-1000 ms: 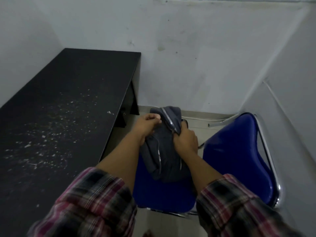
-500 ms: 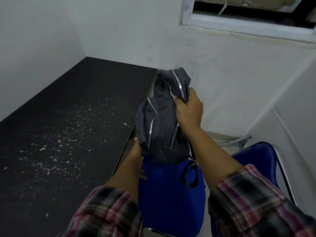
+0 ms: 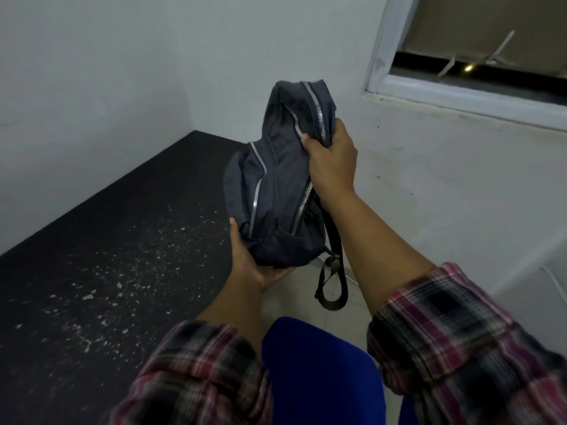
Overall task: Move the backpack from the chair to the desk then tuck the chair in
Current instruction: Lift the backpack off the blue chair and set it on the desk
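Backpack (image 3: 276, 191), grey with silver zips, is held in the air mid-frame, by the black table's (image 3: 107, 240) right edge. My right hand (image 3: 331, 161) has its fingers (image 3: 337, 130) clamped on the top fabric. My left hand (image 3: 251, 265) cups the base, fingers hidden beneath, so I cannot tell their curl. A strap (image 3: 334, 283) dangles above the blue chair (image 3: 319, 372).

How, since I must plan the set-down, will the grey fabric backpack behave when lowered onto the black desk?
Probably floppy: the grey zippered fabric backpack creases where the right hand grips its top. Seemingly light: the left hand cups its base. Its dangling black strap may trail.
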Available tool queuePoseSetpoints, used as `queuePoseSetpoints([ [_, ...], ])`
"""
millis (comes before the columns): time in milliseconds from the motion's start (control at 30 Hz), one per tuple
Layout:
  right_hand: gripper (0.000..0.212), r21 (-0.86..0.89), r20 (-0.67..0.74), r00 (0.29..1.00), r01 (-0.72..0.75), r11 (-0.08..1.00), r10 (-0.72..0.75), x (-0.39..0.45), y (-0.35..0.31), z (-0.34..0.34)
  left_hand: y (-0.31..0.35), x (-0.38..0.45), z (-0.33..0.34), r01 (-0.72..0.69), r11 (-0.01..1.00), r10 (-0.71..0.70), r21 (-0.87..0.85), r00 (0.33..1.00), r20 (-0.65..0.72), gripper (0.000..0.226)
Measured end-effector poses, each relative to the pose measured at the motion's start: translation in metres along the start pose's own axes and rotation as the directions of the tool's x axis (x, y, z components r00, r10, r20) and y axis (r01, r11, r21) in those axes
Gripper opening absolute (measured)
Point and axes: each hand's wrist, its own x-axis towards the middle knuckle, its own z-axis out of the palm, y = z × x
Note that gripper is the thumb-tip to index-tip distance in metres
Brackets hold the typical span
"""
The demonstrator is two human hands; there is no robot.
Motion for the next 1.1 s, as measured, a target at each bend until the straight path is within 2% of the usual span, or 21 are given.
queuePoseSetpoints([
  [200,0.033,0.087,0.072,0.996,-0.054,0.995,0.048,0.044,0.018,0.046,0.075,0.033,0.010,-0.143,0.989,0.145,0.046,0.989,-0.031,0.072],
  [267,0.035,0.139,0.096,0.993,-0.084,0.987,0.071,0.056,0.030,0.067,0.107,0.050,0.005,-0.183,0.978,0.191,0.103,0.979,-0.074,0.075],
  [333,0.040,0.178,0.118,0.988,-0.123,0.976,0.102,0.067,0.043,0.089,0.138,0.070,0.002,-0.218,0.960,0.240,0.174,0.963,-0.124,0.087],
  [467,0.049,0.225,0.162,0.971,-0.212,0.951,0.178,0.087,0.078,0.136,0.208,0.120,-0.006,-0.317,0.920,0.374,0.231,0.887,-0.270,0.107],
  [533,0.055,0.242,0.166,0.958,-0.269,0.932,0.234,0.096,0.101,0.157,0.241,0.152,-0.010,-0.387,0.885,0.454,0.260,0.841,-0.295,0.118],
  [600,0.058,0.266,0.147,0.946,-0.320,0.909,0.290,0.104,0.128,0.173,0.260,0.164,0.000,-0.418,0.839,0.523,0.348,0.796,-0.304,0.114],
  [667,0.060,0.268,0.115,0.924,-0.383,0.884,0.366,0.108,0.157,0.186,0.274,0.181,0.005,-0.429,0.766,0.604,0.479,0.735,-0.308,0.097],
  [733,0.060,0.251,0.082,0.895,-0.445,0.860,0.439,0.107,0.186,0.198,0.285,0.205,0.002,-0.400,0.669,0.666,0.627,0.697,-0.266,0.088],
  [800,0.060,0.229,0.047,0.879,-0.472,0.852,0.474,0.103,0.213,0.207,0.291,0.222,0.002,-0.365,0.545,0.704,0.755,0.689,-0.175,0.085],
  [900,0.062,0.166,0.002,0.872,-0.482,0.860,0.489,0.099,0.236,0.218,0.295,0.239,0.002,-0.377,0.364,0.735,0.852,0.678,-0.015,0.082],
  [1000,0.067,0.045,-0.147,0.842,-0.519,0.854,0.519,0.101,0.244,0.222,0.281,0.243,-0.006,-0.432,0.060,0.783,0.900,0.580,0.226,0.081],
  [1100,0.085,-0.068,-0.349,0.706,-0.676,0.734,0.617,0.098,0.252,0.216,0.252,0.241,-0.039,-0.436,-0.275,0.671,0.857,0.551,0.496,0.092],
])
